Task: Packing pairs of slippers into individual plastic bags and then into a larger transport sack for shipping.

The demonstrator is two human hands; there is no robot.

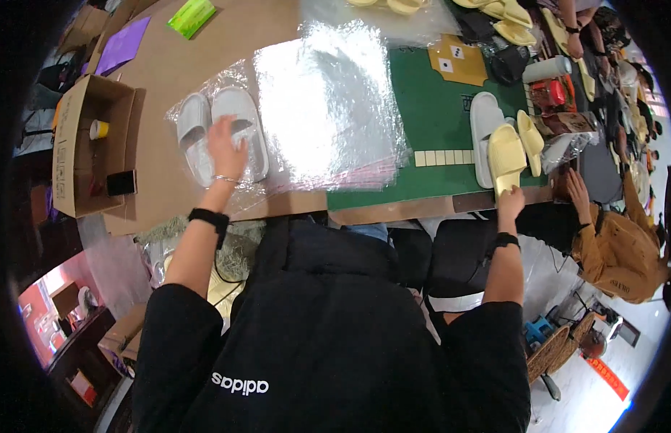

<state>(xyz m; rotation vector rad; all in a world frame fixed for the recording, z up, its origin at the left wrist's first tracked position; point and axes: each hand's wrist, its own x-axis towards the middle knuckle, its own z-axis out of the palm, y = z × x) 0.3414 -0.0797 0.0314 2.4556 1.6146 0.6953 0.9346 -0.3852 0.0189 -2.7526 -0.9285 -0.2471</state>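
My left hand (225, 148) rests over a pair of light grey slippers (193, 119) lying side by side on a clear plastic bag (238, 76). Its fingers are spread and touch or hover just above the right slipper; which of the two I cannot tell. On the right, my right hand (510, 203) grips the near end of a pale yellow slipper (506, 155). A grey slipper (484, 123) lies just left of that one, and another yellow slipper (529, 141) on its right. Between my hands sits a stack of shiny clear plastic bags (324, 108).
Brown cardboard (158, 79) and a green mat (436, 108) cover the table. An open carton (97, 151) and a dark phone (121, 182) are at the left, a green packet (192, 17) far left. At right, a co-worker in a brown jacket (620, 252) has a hand at the table edge.
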